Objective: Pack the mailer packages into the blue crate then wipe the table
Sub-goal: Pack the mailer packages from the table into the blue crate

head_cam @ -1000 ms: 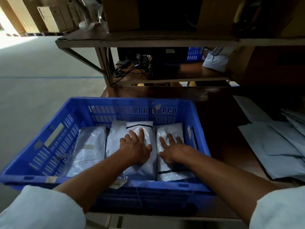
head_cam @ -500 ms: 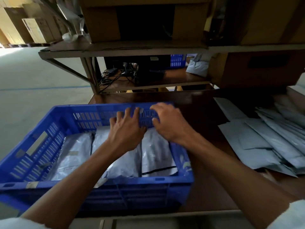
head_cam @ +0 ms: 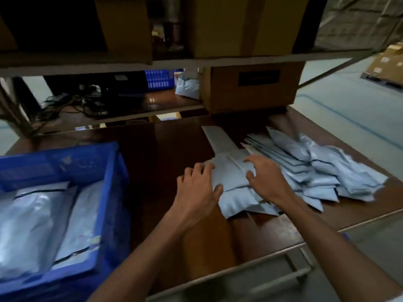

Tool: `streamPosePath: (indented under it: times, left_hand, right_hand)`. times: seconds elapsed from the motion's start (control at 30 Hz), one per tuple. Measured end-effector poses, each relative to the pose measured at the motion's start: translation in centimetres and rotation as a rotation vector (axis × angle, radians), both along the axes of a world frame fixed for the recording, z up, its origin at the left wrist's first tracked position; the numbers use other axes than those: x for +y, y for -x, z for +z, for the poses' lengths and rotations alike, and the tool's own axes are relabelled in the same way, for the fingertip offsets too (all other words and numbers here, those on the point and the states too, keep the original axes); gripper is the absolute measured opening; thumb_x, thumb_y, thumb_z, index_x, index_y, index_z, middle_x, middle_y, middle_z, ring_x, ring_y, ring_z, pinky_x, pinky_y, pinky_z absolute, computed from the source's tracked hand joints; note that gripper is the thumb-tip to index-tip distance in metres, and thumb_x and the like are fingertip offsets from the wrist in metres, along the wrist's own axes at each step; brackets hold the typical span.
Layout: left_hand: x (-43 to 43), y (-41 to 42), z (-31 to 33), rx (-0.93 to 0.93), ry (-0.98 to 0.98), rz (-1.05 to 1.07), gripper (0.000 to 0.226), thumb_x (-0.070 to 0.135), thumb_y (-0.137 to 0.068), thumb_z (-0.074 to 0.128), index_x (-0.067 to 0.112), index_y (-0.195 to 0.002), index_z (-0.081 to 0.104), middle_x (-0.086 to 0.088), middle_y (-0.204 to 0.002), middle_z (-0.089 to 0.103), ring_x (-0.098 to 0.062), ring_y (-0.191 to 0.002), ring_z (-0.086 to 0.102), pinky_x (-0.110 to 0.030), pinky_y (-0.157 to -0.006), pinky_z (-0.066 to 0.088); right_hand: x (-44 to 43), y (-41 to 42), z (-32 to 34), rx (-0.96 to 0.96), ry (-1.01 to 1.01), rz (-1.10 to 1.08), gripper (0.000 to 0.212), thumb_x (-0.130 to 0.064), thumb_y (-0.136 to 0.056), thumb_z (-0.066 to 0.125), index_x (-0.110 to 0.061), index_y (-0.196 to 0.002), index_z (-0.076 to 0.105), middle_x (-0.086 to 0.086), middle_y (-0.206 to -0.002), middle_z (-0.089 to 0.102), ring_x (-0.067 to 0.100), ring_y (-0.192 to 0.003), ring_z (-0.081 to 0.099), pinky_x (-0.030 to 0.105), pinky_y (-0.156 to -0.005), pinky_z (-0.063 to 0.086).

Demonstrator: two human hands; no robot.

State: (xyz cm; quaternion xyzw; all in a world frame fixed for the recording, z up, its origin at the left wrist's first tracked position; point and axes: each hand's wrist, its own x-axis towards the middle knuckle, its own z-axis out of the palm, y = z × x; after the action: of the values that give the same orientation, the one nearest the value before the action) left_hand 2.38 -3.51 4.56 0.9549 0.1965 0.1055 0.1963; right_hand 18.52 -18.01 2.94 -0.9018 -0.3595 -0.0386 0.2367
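Observation:
The blue crate [head_cam: 113,192] stands at the left edge of the dark wooden table [head_cam: 157,153], with packed grey mailers [head_cam: 32,225] lying flat inside. A fanned pile of grey mailer packages [head_cam: 322,171] covers the table's right side. My left hand [head_cam: 197,192] touches the left edge of the nearest mailer [head_cam: 231,177], thumb on its top, fingers curled at its side. On the same mailer's right part rests my right hand [head_cam: 266,177] with its fingers spread. The mailer lies on the pile.
A cardboard box [head_cam: 250,88] sits at the back of the table under a low shelf [head_cam: 196,62]. Cables and another blue crate lie on a lower shelf behind. The table's front edge [head_cam: 239,264] runs close to my arms.
Both hands left the crate and swung right to the mailer pile. They now rest on the nearest mailer. My view turned right, so the crate sits at the left.

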Motion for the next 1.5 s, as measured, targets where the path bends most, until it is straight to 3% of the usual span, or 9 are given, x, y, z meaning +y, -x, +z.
streamPosePath:
  times: [0.2,0.43,0.63,0.83,0.97,1.07,1.17,1.3,1.5]
  left_hand:
    - [-2.7,-8.0,-6.7,0.151,0.179,0.071,0.062,0.062,-0.097,0.043,0.033,-0.15,0.029,-0.003,-0.159,0.028,-0.033,-0.14,0.032,-0.056,-0.112,0.031]
    - [-3.2,-14.0,-9.5,0.328,0.194,0.0,0.072,0.081,-0.091,0.02,0.057,-0.152,-0.009,0.011,-0.168,-0.011,-0.039,-0.153,-0.008,-0.068,-0.117,0.007]
    - [-1.8,-11.9,-11.0,0.33,0.118,0.051,0.073,0.084,-0.088,0.024,0.057,-0.151,-0.001,0.008,-0.167,0.005,-0.035,-0.152,0.005,-0.063,-0.118,0.013]
    - [0.8,-5.4,-10.3,0.315,0.055,0.205,0.063,0.077,-0.093,0.024,0.05,-0.15,0.015,0.007,-0.165,0.01,-0.031,-0.153,0.006,-0.061,-0.117,0.015]
    - [3.1,-0.8,-10.0,0.306,-0.015,0.37,0.061,0.07,-0.096,0.032,0.044,-0.15,0.022,0.003,-0.163,0.018,-0.032,-0.152,0.01,-0.06,-0.117,0.017]
    - [4.3,1.1,-10.2,0.287,-0.032,0.442,0.062,0.065,-0.096,0.041,0.037,-0.15,0.027,-0.001,-0.161,0.025,-0.03,-0.151,0.013,-0.06,-0.118,0.016]
    - [4.6,1.9,-10.2,0.217,-0.04,0.442,0.055,0.054,-0.099,0.045,0.034,-0.148,0.032,-0.003,-0.155,0.035,-0.029,-0.146,0.024,-0.058,-0.117,0.019]
    - [3.7,1.7,-10.2,0.132,-0.035,0.398,0.049,0.034,-0.103,0.047,0.032,-0.15,0.034,-0.005,-0.151,0.04,-0.028,-0.141,0.031,-0.051,-0.114,0.024]
    - [3.6,1.5,-11.6,-0.05,0.055,0.295,0.061,-0.009,-0.09,0.053,0.025,-0.14,0.049,-0.009,-0.14,0.038,-0.028,-0.12,0.045,-0.035,-0.098,0.047]
  right_hand:
    - [-5.9,-8.8,-3.6,-0.085,0.094,-0.069,0.06,-0.054,-0.084,0.046,-0.024,-0.134,0.057,0.004,-0.134,0.06,0.035,-0.118,0.054,0.05,-0.099,0.044]
    - [-5.5,-13.1,-8.2,0.07,0.466,-0.023,0.084,-0.092,-0.076,0.006,-0.056,-0.152,-0.005,0.001,-0.168,0.007,0.036,-0.152,0.003,0.057,-0.121,0.008]
    - [-3.8,-9.2,-9.3,0.027,0.429,0.009,0.088,-0.089,-0.081,0.002,-0.044,-0.157,-0.002,-0.001,-0.168,0.01,0.027,-0.154,-0.005,0.058,-0.12,-0.006]
    - [0.4,-1.2,-9.0,-0.038,0.434,0.156,0.088,-0.081,-0.088,-0.005,-0.031,-0.16,0.009,0.006,-0.163,0.027,0.024,-0.154,0.007,0.057,-0.116,-0.017]
    - [4.0,3.8,-9.5,-0.016,0.364,0.261,0.079,-0.07,-0.094,-0.002,-0.028,-0.158,0.018,0.008,-0.154,0.044,0.026,-0.149,0.025,0.054,-0.119,-0.011]
    - [5.6,5.6,-9.9,0.007,0.296,0.279,0.067,-0.063,-0.099,0.009,-0.029,-0.154,0.028,0.007,-0.147,0.049,0.026,-0.139,0.036,0.05,-0.12,0.01]
    - [5.3,5.4,-10.1,0.041,0.243,0.237,0.064,-0.064,-0.097,0.007,-0.038,-0.15,0.031,0.005,-0.151,0.041,0.028,-0.142,0.029,0.048,-0.118,0.019]
    - [3.7,3.5,-11.4,0.167,0.278,0.162,0.053,-0.065,-0.1,0.013,-0.054,-0.152,0.016,0.001,-0.166,0.014,0.035,-0.152,0.003,0.054,-0.12,0.005]
    - [1.1,2.3,-12.6,0.125,0.376,0.077,0.051,-0.06,-0.101,0.025,-0.054,-0.151,0.019,-0.002,-0.167,0.012,0.037,-0.148,0.015,0.051,-0.119,0.019]
